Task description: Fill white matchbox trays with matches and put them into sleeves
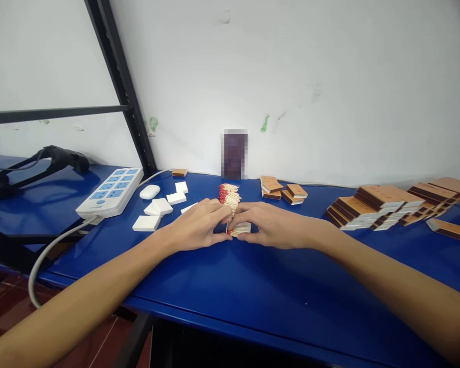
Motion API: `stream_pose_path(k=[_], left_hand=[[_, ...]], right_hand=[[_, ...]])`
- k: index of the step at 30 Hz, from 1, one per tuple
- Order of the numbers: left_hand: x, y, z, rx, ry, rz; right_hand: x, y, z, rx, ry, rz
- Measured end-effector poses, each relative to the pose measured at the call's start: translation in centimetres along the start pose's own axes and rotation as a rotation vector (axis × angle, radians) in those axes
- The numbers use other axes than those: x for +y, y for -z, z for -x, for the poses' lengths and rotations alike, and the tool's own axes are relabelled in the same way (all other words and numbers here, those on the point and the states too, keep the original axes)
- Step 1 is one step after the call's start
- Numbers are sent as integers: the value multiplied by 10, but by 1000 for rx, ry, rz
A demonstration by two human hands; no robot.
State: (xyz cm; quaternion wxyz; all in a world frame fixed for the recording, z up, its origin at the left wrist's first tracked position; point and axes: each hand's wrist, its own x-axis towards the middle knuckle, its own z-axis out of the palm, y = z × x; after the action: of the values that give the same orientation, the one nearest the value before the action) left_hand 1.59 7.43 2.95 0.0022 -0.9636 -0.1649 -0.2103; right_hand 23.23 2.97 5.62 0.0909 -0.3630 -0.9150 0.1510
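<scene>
Your two bare hands meet at the middle of a glossy blue tabletop point(291, 296). Your right hand point(278, 225) grasps a small white open-sided tray holding red-tipped wooden matches point(245, 230), thumb at the near side, fingers curled over. Your left hand point(201, 225) is bent inward, its fingertips at the tray's left end; whether it grips, you cannot tell from this view. Just behind your fingertips lies a heap of loose wooden matches with red heads point(229, 195). To the left are several flat white rectangular pieces point(146, 223), a glossy white rounded case point(150, 192) and a white power strip with blue sockets point(111, 191). Brown-and-orange cardboard matchboxes point(383, 197) stand stacked at the right.
</scene>
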Motion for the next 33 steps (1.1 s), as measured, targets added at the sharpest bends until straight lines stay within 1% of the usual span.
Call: stream_pose_path(k=[4,9,14,18,22,25,31,33], left_hand=[[0,1,0,3,-16,8],[0,1,-1,2,-24,20],[-1,0,1,3,-24,21],[-3,0,1,-12,-32,-19],[-3,1,0,-83,-45,-75],[-2,1,0,-106,-34,-104],[-1,1,0,-97,-47,-100],[-2,1,0,-84,-44,-91]], right_hand=[[1,0,0,-14,-6,21],[-1,0,2,-45,30,63],[-1,1,2,-10,34,45],[2,0,-1,47,-26,51],[1,-2,-2,31,-111,95],[1,-3,-2,38,-150,79],[1,-3,-2,28,-250,-9],[0,-2,-2,42,-263,-22]])
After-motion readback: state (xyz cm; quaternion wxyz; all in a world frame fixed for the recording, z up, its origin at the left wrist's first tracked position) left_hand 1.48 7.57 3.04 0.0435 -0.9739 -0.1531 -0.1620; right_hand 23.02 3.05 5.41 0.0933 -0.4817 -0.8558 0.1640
